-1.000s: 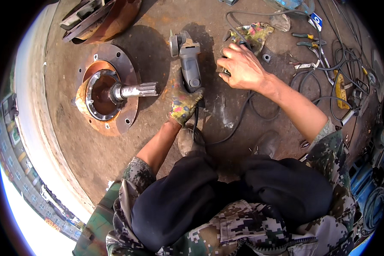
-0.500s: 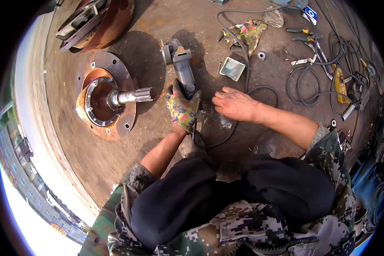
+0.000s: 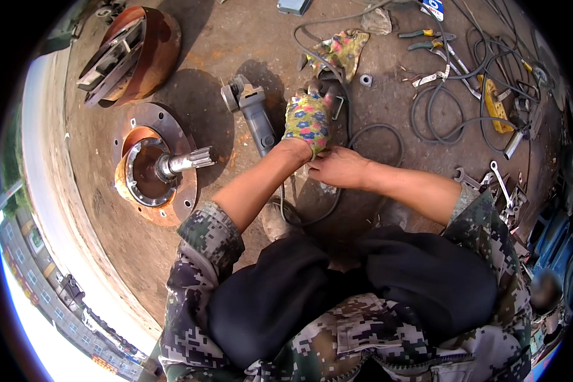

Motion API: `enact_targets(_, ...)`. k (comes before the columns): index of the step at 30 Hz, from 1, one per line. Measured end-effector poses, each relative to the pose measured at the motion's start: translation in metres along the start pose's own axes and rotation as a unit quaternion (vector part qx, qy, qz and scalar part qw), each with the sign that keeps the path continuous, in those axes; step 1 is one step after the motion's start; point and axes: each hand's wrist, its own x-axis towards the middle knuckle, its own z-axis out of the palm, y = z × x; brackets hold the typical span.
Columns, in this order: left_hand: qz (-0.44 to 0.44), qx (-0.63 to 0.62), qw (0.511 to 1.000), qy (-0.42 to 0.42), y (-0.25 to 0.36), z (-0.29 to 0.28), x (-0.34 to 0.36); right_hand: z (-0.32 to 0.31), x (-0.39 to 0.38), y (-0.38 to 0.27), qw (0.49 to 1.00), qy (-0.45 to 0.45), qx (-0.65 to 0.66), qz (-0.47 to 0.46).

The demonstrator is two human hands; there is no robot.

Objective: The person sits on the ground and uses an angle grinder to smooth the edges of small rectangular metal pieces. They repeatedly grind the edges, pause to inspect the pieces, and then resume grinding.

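Note:
My left hand (image 3: 307, 121) wears a flowered glove with dark fingertips. Its fingers point away from me, partly spread, and hold nothing that I can see. At its wrist my bare right hand (image 3: 339, 167) is closed, fingertips pinching the glove's cuff. Left of the gloved hand lies a grey angle grinder (image 3: 254, 118), its disc end farthest from me. The left hand covers most of a small square metal tray (image 3: 339, 107), so only its right edge shows. Beyond it a second flowered glove (image 3: 340, 52) lies crumpled on the ground.
A rusty flanged hub (image 3: 188, 143) with a splined shaft (image 3: 188, 160) stands at the left, below a rusty drum (image 3: 162, 54). On the right are pliers (image 3: 426, 44), looped cable (image 3: 426, 130), a yellow power strip (image 3: 493, 105) and wrenches (image 3: 502, 183). A nut (image 3: 365, 80) lies farther off.
My left hand has let go of the angle grinder and moved right, partly over the small tray. The right hand has come to the left glove's cuff. The whole view has shifted slightly.

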Motion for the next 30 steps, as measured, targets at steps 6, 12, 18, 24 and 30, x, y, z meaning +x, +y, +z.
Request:
enact_targets(6, -0.131, -0.634, 0.761, 0.027, 0.014, -0.057, -0.012, -0.014, -0.013, 0.004, 0.999, 0.037, -0.015, -0.005)
enact_targets(12, -0.144, -0.913, 0.377, 0.048, -0.012, -0.042, -0.049, -0.096, -0.038, 0.008, 0.837, 0.193, 0.436, 0.266)
enact_targets(18, -0.059, -0.924, 0.377, 0.013, -0.007, -0.05, -0.057, -0.13, -0.038, 0.019, 0.739, 0.364, 0.524, 0.217)
enact_targets(24, -0.033, -0.889, 0.457, 0.021, 0.004, -0.063, -0.055, -0.157, -0.036, 0.018, 0.778, 0.316, 0.492, 0.23)
enact_targets(30, -0.048, -0.841, 0.539, 0.008, 0.009, -0.07, -0.061, -0.16, -0.041, 0.02, 0.81, 0.282, 0.466, 0.218)
